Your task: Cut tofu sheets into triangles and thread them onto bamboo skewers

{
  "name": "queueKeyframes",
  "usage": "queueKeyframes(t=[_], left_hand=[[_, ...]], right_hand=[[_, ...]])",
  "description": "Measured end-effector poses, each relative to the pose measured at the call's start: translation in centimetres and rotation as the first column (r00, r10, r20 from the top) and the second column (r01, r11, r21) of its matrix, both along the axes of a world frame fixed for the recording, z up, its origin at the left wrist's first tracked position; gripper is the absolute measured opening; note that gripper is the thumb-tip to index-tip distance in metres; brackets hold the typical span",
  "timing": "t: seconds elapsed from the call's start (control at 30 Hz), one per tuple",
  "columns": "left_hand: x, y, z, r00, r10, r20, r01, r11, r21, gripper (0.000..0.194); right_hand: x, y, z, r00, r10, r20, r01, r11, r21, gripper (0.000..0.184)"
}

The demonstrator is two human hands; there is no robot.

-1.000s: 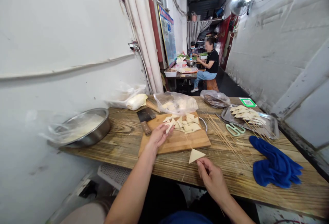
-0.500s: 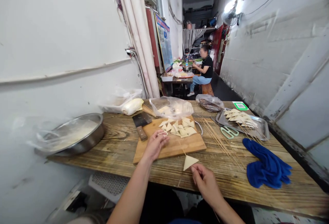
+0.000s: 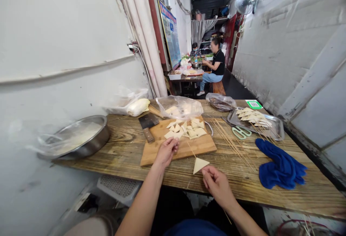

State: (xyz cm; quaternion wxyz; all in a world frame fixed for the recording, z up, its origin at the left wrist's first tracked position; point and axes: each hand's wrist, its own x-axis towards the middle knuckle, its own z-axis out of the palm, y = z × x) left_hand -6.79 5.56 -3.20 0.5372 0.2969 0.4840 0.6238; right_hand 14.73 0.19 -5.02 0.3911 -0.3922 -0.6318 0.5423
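My right hand [image 3: 217,183] is closed on a thin bamboo skewer [image 3: 191,150] near the table's front edge. One pale tofu triangle [image 3: 200,165] is threaded on it, just off my fingertips, and the skewer's bare tip points up and left. At the near left of the cutting board [image 3: 154,154], my left hand [image 3: 167,151] pinches another pale triangle [image 3: 174,135] by its lower edge. Several more tofu triangles [image 3: 196,131] lie loosely piled on the board, right behind that hand. A cleaver [image 3: 148,121] rests on the board's left side.
Loose skewers [image 3: 232,144], green-handled scissors [image 3: 241,132] and a blue cloth [image 3: 279,165] lie to the right. Behind them a metal tray [image 3: 278,127] holds filled skewers. A steel basin [image 3: 94,142] stands at the left; plastic bags [image 3: 180,106] line the back. Two people sit farther off.
My left hand has moved slightly right, its fingers now closed on a triangle at the pile's near edge. My right hand keeps hold of the loaded skewer. The view has tilted slightly.
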Motion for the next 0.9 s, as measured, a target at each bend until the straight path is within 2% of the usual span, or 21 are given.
queueKeyframes(t=[0.1, 0.23, 0.37, 0.6, 0.77, 0.9], left_hand=[[0.3, 0.0, -0.3, 0.986, 0.021, 0.168, -0.015, 0.999, -0.036, 0.025], [0.7, 0.0, -0.2, 0.962, 0.022, 0.274, 0.015, 0.991, -0.133, 0.013], [1.0, 0.0, -0.3, 0.963, 0.012, 0.269, 0.026, 0.990, -0.137, 0.007], [0.9, 0.1, -0.8, 0.944, 0.006, 0.331, 0.029, 0.995, -0.100, 0.013], [1.0, 0.1, -0.6, 0.938, 0.048, 0.344, 0.000, 0.991, -0.137, 0.009], [1.1, 0.0, -0.5, 0.948, 0.030, 0.318, 0.027, 0.984, -0.174, 0.009]], right_hand=[[-0.2, -0.1, -0.2, 1.000, 0.020, 0.008, -0.020, 1.000, -0.008, 0.029], [-0.5, -0.1, -0.4, 0.999, 0.022, 0.043, -0.023, 1.000, 0.013, 0.029], [-0.8, 0.0, -0.3, 0.998, 0.028, 0.060, -0.030, 0.999, 0.028, 0.029], [-0.9, 0.0, -0.4, 0.996, -0.005, 0.090, -0.001, 0.998, 0.061, 0.029], [-0.9, 0.0, -0.6, 0.993, -0.004, 0.117, -0.008, 0.995, 0.096, 0.027], [-1.0, 0.0, -0.7, 0.989, -0.013, 0.150, -0.002, 0.995, 0.102, 0.029]])
